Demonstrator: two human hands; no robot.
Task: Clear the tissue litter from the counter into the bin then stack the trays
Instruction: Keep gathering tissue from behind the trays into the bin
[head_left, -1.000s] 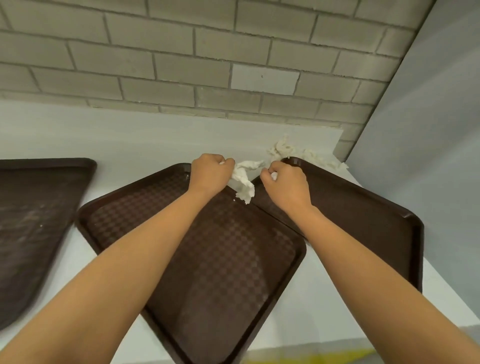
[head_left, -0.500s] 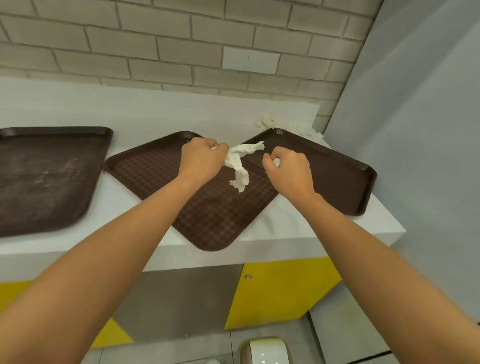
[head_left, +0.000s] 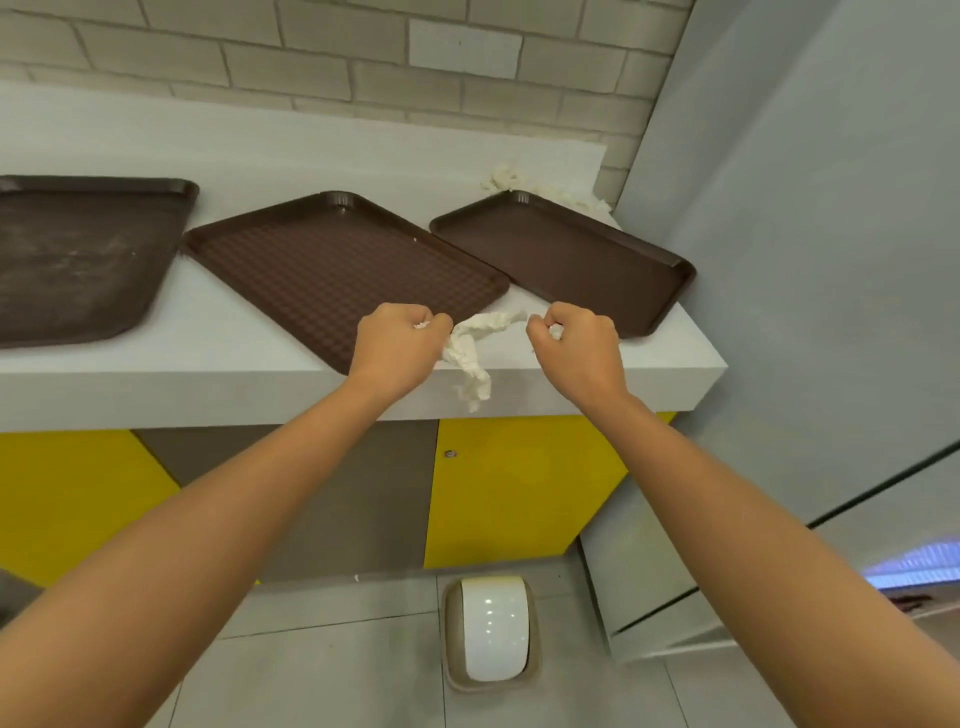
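Note:
My left hand is closed around a crumpled white tissue whose loose end hangs over the counter's front edge. My right hand is closed on a smaller tissue scrap, only just visible between its fingers. Both hands hover at the front edge of the white counter. Three brown trays lie on it: the left tray, the middle tray and the right tray. More tissue litter is piled behind the right tray against the wall. A bin with a white swing lid stands on the floor below.
Yellow and grey cabinet doors run under the counter. A grey wall panel closes off the right side. A brick wall backs the counter. The floor is grey tile.
Both hands have drawn back from over the trays to the counter's front edge, carrying the tissue. The view has tilted down, so the bin on the floor now shows fully.

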